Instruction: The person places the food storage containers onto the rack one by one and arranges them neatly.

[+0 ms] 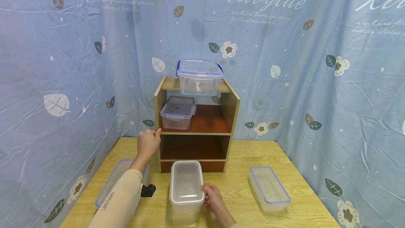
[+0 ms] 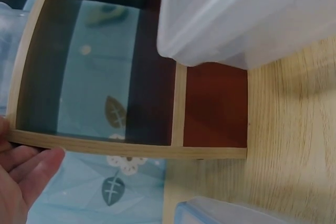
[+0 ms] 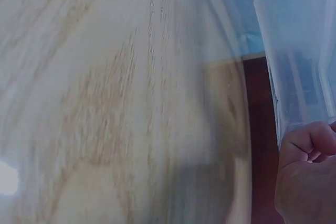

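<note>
My left hand grips the left side panel of a small wooden shelf, its fingers curled at the panel's front edge in the left wrist view. With my right hand I pinch the right rim of a clear plastic food container with a pale rim. This container is in front of the shelf's base and overlaps it in the head view. The right wrist view shows my thumb and curled fingers at the container's side.
A clip-lid container sits on the middle shelf at left, and a larger blue-clipped one on top. Blue-rimmed containers stand on the wooden table: one at left behind my forearm, another at right. A patterned curtain surrounds the table.
</note>
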